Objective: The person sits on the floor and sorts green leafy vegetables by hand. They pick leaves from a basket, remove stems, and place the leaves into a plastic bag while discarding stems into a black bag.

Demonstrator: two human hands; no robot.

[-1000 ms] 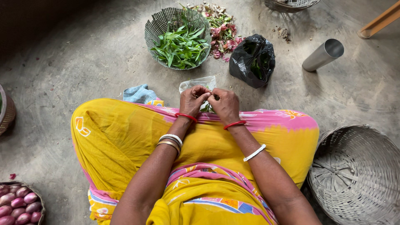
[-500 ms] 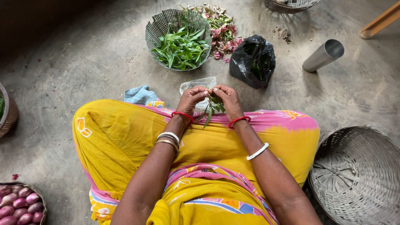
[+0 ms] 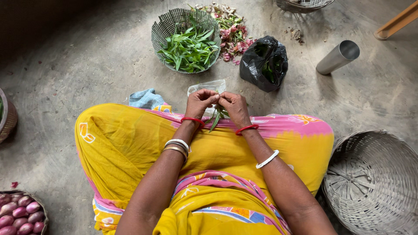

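Head view: a leafy sprig was pinched between left hand and right hand, apparently being stripped; firm, closed fingertips were needed.

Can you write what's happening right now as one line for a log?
left hand: pinching leafy sprig | right hand: pinching same sprig | ahead: mesh basket of green leaves, black bag, steel tumbler

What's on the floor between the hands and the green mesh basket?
In the head view, only a clear plastic bag near the hands; beyond it, bare floor up to the basket.
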